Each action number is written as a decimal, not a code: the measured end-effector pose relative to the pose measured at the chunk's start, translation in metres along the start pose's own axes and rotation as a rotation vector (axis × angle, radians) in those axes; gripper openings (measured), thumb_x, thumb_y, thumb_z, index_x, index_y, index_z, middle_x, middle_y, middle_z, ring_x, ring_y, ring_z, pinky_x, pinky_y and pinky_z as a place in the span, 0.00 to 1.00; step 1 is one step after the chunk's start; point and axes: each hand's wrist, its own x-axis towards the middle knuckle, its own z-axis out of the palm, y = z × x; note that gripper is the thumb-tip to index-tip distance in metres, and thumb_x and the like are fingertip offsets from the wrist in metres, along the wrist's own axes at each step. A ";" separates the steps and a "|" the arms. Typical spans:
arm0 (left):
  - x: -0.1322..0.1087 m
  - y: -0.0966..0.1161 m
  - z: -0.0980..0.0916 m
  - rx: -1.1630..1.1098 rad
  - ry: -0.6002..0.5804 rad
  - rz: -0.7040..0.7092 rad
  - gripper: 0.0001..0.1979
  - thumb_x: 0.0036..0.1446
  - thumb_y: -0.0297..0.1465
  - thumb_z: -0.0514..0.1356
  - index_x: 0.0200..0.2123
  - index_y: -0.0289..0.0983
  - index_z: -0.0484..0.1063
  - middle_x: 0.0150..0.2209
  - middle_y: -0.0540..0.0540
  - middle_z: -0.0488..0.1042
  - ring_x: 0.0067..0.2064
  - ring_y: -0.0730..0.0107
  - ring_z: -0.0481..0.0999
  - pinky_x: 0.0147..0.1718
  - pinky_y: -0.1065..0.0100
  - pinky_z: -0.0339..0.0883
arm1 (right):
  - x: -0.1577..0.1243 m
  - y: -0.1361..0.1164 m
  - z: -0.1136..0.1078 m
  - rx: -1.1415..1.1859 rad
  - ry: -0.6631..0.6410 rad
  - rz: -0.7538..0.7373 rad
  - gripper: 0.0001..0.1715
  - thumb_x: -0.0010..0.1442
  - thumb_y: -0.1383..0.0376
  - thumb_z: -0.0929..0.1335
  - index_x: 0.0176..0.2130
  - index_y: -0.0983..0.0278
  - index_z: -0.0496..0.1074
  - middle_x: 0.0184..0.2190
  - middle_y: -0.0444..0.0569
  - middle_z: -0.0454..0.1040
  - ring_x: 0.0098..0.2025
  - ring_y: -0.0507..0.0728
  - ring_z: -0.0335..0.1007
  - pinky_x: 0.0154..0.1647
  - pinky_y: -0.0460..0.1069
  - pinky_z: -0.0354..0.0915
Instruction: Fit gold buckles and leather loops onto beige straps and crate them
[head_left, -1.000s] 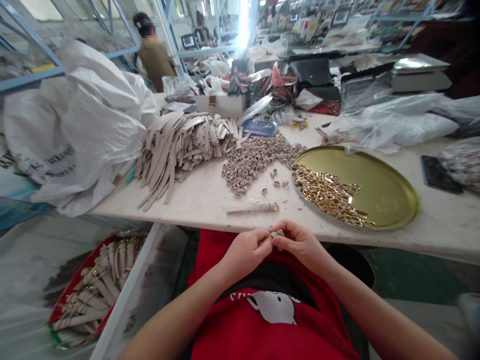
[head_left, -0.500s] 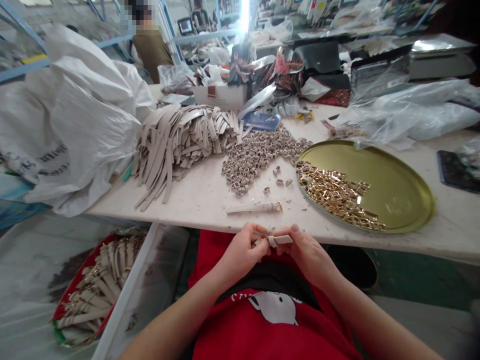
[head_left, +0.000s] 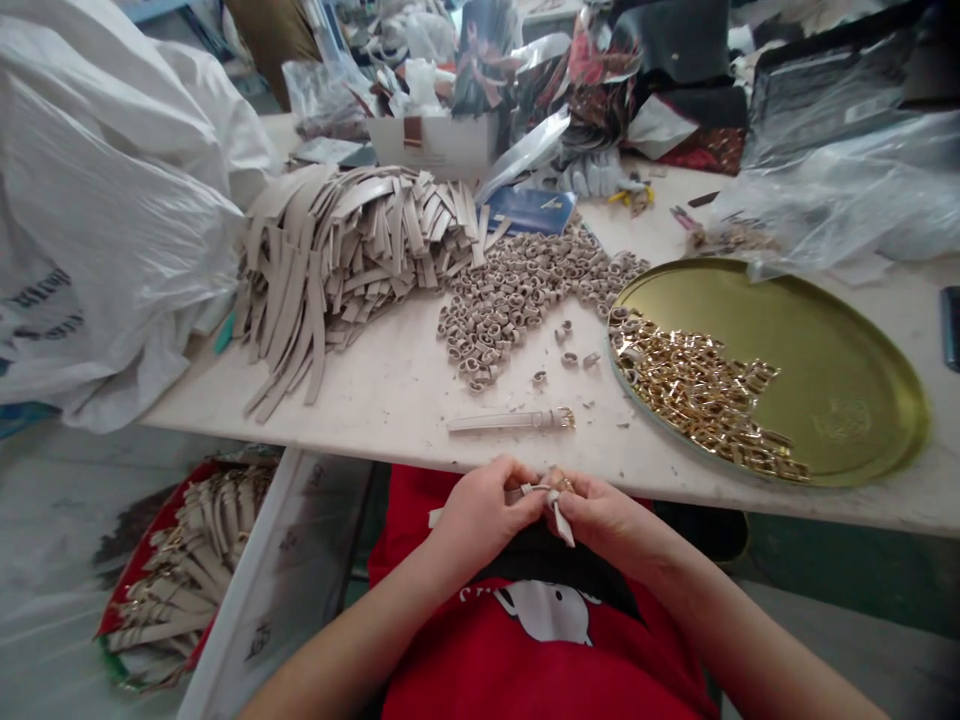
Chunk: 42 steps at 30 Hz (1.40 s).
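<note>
Just in front of the table edge, my left hand (head_left: 491,508) and my right hand (head_left: 596,505) are close together, both closed on one short beige strap (head_left: 561,524). A gold buckle (head_left: 562,483) shows at my right fingertips, and the strap's free end hangs down between the hands. My fingers hide part of the strap. On the table above them lies another beige strap (head_left: 502,422) with a gold buckle at its right end. Past it is a heap of small beige loops (head_left: 502,310), several lying loose.
At right, a round gold tray (head_left: 847,400) holds a heap of gold buckles (head_left: 697,390). Beige strips (head_left: 360,240) are piled at left, beside a white sack (head_left: 112,200). Below left, a red-rimmed container (head_left: 142,580) holds buckled straps. A blue booklet (head_left: 536,208) lies behind the loops.
The strap's free end has swung from pointing right to hanging down. The buckle now shows at my right fingers. My view has tilted down and moved closer to the table.
</note>
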 end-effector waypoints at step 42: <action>-0.018 -0.012 0.025 -0.094 -0.191 0.066 0.21 0.54 0.44 0.50 0.25 0.32 0.70 0.16 0.55 0.57 0.19 0.78 0.55 0.18 0.74 0.48 | -0.018 0.026 0.019 -0.727 0.539 -0.584 0.19 0.61 0.50 0.56 0.30 0.61 0.60 0.19 0.40 0.57 0.21 0.51 0.54 0.22 0.46 0.54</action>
